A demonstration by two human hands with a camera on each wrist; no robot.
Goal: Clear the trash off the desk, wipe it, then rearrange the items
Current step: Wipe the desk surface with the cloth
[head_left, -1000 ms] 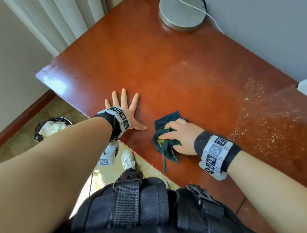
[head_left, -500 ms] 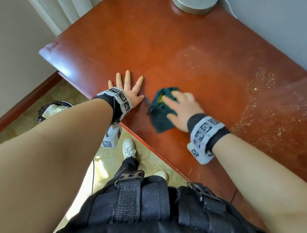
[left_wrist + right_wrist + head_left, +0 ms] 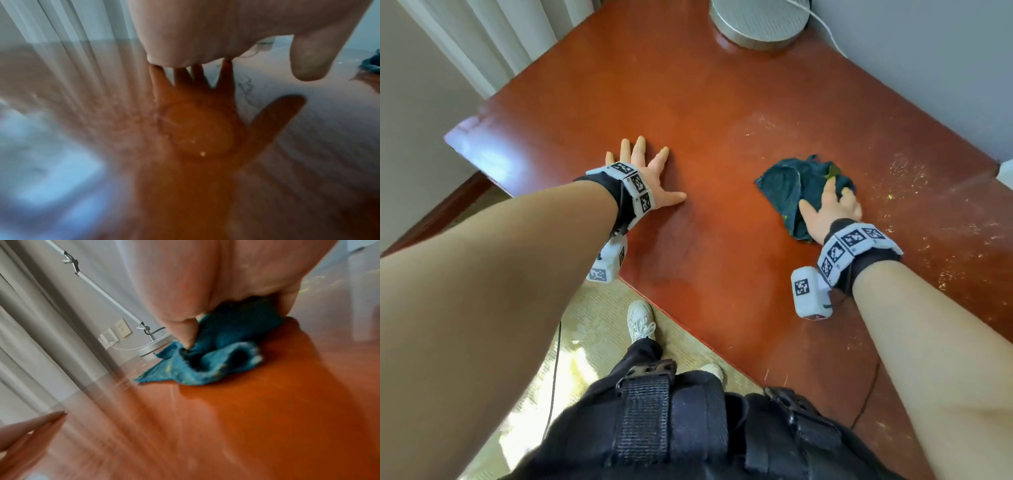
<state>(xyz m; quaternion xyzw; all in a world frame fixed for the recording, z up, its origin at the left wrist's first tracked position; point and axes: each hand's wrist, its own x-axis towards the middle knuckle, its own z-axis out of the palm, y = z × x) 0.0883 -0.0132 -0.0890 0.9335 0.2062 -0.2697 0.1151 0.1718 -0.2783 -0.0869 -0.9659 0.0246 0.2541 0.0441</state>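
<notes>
From the head view, the right hand (image 3: 832,212) is pressing the cloth (image 3: 796,192) flat on the worktop (image 3: 688,102), and it has slid well to the right of where it was a moment ago, when cloth and left hand were lying almost side by side. The left hand (image 3: 650,178) is staying planted near the front-left edge, fingers spread and flat. The cloth is now reaching the edge of the crumbs (image 3: 928,219) scattered over the right part, so the wiping looks to be heading into the dirtiest patch; the surface behind it is looking cleaner. A lamp base (image 3: 760,20) is standing at the far edge.

In the left wrist view, the left hand (image 3: 226,32) is bearing on the glossy worktop (image 3: 308,162), its spread fingers mirrored below; the cloth (image 3: 372,65) is showing only at the far right edge.

In the right wrist view, the right hand (image 3: 205,280) is lying on the bunched cloth (image 3: 216,356), its fingers pushing down into the folds rather than gripping. The picture is blurring with motion. The lamp base (image 3: 154,347) is sitting beyond. Wiping is clearly under way, not finished.
</notes>
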